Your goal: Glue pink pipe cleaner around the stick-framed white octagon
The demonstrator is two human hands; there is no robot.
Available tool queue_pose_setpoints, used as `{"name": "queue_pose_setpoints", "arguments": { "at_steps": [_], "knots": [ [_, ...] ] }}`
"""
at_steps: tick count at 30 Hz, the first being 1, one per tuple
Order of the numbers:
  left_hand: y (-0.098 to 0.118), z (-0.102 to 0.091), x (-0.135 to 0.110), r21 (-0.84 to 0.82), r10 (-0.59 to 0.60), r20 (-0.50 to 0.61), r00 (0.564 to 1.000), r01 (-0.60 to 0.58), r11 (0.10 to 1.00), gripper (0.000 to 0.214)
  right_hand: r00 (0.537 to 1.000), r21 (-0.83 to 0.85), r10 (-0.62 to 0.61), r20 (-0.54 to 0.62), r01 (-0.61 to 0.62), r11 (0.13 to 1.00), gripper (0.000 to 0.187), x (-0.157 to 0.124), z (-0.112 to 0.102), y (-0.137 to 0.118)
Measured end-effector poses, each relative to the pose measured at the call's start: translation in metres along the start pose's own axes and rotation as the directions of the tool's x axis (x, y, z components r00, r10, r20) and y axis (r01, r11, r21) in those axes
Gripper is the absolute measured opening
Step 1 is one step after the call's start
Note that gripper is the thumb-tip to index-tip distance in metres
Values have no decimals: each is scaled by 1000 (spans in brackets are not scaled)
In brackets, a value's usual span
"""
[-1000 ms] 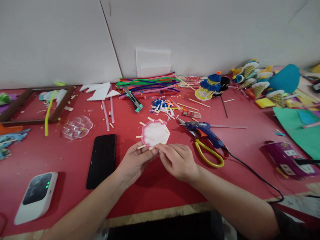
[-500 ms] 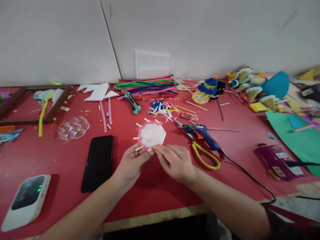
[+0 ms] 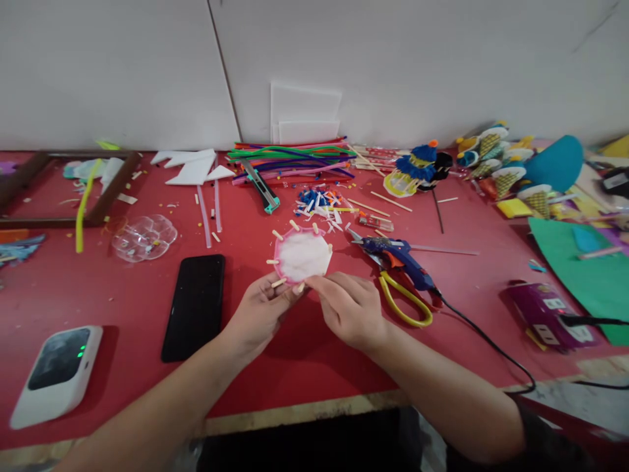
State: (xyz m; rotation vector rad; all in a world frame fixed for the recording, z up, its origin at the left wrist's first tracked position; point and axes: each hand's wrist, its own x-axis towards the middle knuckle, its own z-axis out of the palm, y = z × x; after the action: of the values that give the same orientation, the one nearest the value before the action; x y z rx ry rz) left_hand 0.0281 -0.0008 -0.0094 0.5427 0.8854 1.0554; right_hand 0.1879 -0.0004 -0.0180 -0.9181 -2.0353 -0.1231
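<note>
A white octagonal craft piece (image 3: pixel 302 255) with a pink rim and short wooden sticks poking out round its edge sits just above the red table (image 3: pixel 304 367). My left hand (image 3: pixel 260 314) pinches its near-left edge with thumb and fingers closed on it. My right hand (image 3: pixel 346 308) is closed too, fingertips pressed to the near edge beside the left thumb, at one of the small sticks.
A blue glue gun (image 3: pixel 400 259) with its black cord lies right of the piece, over yellow-handled scissors (image 3: pixel 405 305). A black phone (image 3: pixel 194 305) and a white device (image 3: pixel 56 377) lie left. Pipe cleaners (image 3: pixel 289 160), a cutter (image 3: pixel 263 190), stick scraps and paper crafts fill the back.
The hands and the octagonal piece keep their hold; they have shifted slightly up and away across the frames, mostly with the head camera's movement.
</note>
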Motion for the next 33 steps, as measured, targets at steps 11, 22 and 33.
{"name": "queue_pose_setpoints", "arguments": {
  "at_steps": [11,22,33],
  "knots": [
    [1,-1,2,-60,-22,-10,1000,21,998,23,1000,8,-2,14,2,1000,29,-1,-1,2],
    [6,-5,-1,-75,-37,129,991,47,996,36,1000,4,3,8,-3,1000,30,0,-4,7],
    [7,-4,1,-63,-58,27,998,59,996,30,998,61,25,55,-28,998,23,-3,2,4]
  ]
}}
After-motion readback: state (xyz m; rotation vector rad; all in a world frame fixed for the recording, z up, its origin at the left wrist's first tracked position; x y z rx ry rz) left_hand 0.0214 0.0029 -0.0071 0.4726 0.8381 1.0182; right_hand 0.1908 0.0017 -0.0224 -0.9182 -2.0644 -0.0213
